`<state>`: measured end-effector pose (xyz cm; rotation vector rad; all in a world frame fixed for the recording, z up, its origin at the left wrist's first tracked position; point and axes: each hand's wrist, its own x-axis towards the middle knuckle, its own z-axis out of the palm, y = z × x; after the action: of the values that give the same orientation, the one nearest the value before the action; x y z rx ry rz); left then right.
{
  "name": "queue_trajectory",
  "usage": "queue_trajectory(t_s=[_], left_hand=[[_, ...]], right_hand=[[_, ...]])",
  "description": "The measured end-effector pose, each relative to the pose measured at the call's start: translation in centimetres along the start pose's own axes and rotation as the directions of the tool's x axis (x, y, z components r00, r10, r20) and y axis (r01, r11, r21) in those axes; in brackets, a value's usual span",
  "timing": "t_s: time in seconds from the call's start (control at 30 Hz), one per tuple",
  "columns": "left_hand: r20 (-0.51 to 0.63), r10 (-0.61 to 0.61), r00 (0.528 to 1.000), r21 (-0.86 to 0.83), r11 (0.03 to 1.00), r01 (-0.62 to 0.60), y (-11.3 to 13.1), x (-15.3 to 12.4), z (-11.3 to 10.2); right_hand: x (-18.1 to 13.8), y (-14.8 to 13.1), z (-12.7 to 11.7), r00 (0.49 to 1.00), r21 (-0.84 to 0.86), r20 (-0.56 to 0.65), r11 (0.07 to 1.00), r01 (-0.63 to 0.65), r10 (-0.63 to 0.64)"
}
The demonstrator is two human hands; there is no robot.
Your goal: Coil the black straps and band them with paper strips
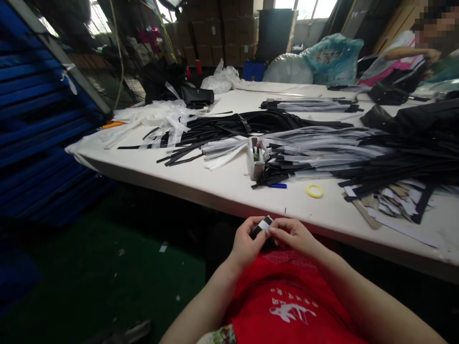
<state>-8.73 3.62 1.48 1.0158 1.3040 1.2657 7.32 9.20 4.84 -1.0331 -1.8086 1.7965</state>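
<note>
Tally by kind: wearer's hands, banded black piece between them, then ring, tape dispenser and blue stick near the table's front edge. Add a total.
Hands: 2 (left hand, right hand)
Banded piece: 1
Yellow ring: 1
Tape dispenser: 1
Blue stick: 1
Total: 6

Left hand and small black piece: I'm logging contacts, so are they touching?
Touching. The head view shows it: the left hand holds the small black piece between thumb and fingers, beside its white band.
</note>
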Motion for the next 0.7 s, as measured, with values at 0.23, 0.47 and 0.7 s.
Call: queue_trajectory(t_s=[0.23,0.47,0.7], left_hand=[[-0.005,0.049,0.999,0.094,0.994,-0.048,-0.7,-0.2,0.5],[-0.014,0.101,0.995,0.120,0.988,-0.099,-0.4,-0.7,0.5],[-0.083,0.029,0.996,0.072,0.997,-0.023,-0.4,-0.3,0.8]], right_hand=[[-0.2,1.4,-0.4,0.999,0.027,-0.033,0.999,-0.028,0.029],[-0.2,2.5,0.0,0.996,0.063,-0.069,0.997,-0.051,0.056],[0.4,3.2,0.1,0.992,0.124,0.025,0.984,-0.129,0.127]])
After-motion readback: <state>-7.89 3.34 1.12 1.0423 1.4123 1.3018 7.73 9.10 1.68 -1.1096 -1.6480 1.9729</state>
